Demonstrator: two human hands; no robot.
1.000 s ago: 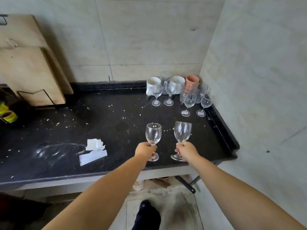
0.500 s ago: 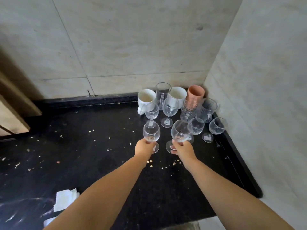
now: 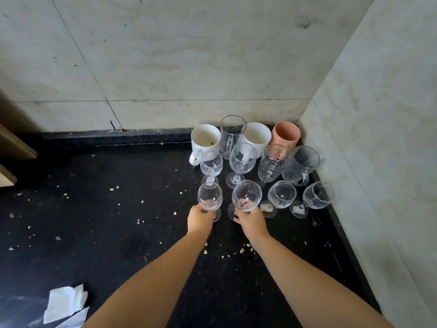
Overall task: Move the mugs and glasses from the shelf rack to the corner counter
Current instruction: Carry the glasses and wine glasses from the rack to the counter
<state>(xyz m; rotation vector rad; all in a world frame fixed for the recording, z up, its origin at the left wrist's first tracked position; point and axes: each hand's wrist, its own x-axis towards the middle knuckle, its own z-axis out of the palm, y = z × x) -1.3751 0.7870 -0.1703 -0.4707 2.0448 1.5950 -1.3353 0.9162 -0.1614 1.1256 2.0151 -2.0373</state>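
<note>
No readable text; stickers on glass bases illegible.

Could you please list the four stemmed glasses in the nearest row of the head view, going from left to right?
Glass in the left hand → glass in the right hand → free-standing glass → glass nearest the side wall.

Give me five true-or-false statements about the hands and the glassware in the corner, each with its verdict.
1. Each hand holds a stemmed wine glass. True: the left hand grips the left wine glass, the right hand the right wine glass.
2. The pink cup stands nearest the corner of the walls. True.
3. Three white mugs stand at the back. False: only two, the left white mug and the right white mug.
4. The folded white paper lies among the glasses. False: it lies far off, near left.
5. The black counter is spotless. False: crumbs are scattered over it.
</note>
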